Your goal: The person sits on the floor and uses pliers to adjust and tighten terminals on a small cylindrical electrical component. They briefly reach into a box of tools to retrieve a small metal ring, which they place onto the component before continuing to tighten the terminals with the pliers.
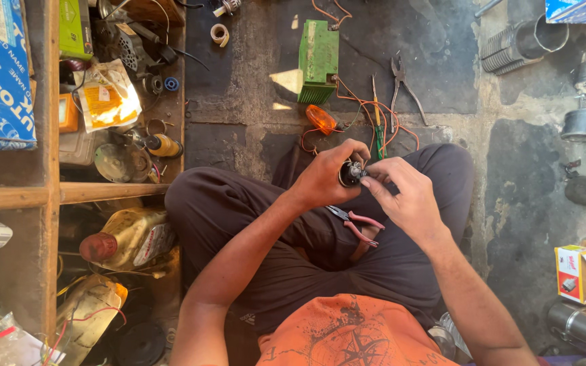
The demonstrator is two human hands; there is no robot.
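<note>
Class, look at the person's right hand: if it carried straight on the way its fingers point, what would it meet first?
The right hand points left, so it probably meets first the small round metal part gripped by the left hand.

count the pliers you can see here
2. Pink-handled pliers lie on the person's lap below the hands; dark pliers lie on the floor right of the green box. Others may hide in the shelf clutter.

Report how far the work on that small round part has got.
Done: tools are out, pink pliers on the lap, grey pliers and screwdriver on the floor. In hand: left hand grips the round part while right hand fingers work at its end. Left: the orange lamp and green battery lie apart with loose wires.
</note>
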